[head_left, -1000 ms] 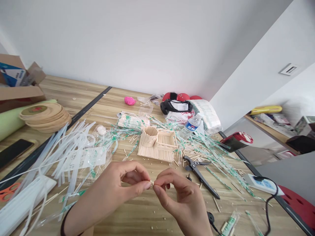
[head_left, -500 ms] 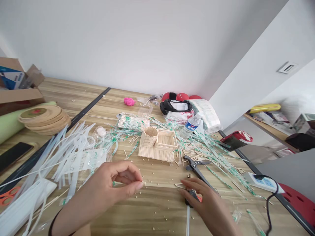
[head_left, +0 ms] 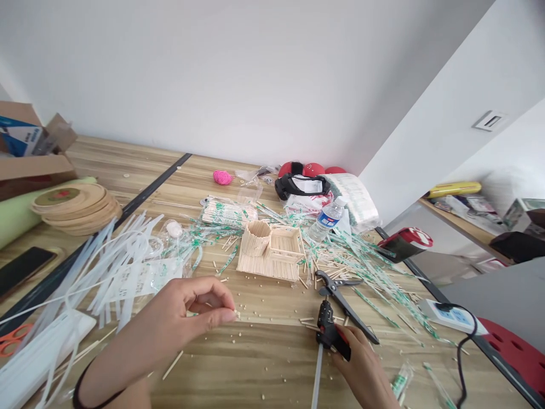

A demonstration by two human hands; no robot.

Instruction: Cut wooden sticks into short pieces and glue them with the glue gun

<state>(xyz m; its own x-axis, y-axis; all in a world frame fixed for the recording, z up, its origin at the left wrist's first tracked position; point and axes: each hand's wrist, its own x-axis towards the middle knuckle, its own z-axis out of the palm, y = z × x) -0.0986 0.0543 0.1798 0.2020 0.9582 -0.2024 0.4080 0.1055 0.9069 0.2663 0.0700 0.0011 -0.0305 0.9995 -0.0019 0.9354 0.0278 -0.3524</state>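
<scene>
My left hand (head_left: 200,309) is closed in a pinch, with a tiny pale wooden piece (head_left: 237,314) at the thumb and fingertips. On the right, my right hand (head_left: 360,360) is wrapped around the handle of a black hot glue gun (head_left: 325,326). A clear glue stick (head_left: 317,375) sticks out of its back end toward me. Beyond both hands stands a small model made of wooden sticks (head_left: 267,268), with a round tub and a square frame on a flat base. Small wooden bits (head_left: 255,314) lie scattered between the hands.
Black-handled cutters (head_left: 344,304) lie right beside the glue gun. Behind are a water bottle (head_left: 327,220), wrapped sticks (head_left: 227,212) and pink yarn (head_left: 222,177). Clear strips (head_left: 128,255), a phone (head_left: 25,270) and orange scissors (head_left: 15,339) occupy the left. A power strip (head_left: 453,318) is at right.
My right hand has closed around the glue gun, whose body now shows more fully. My left hand keeps its pinch, shifted slightly left in view.
</scene>
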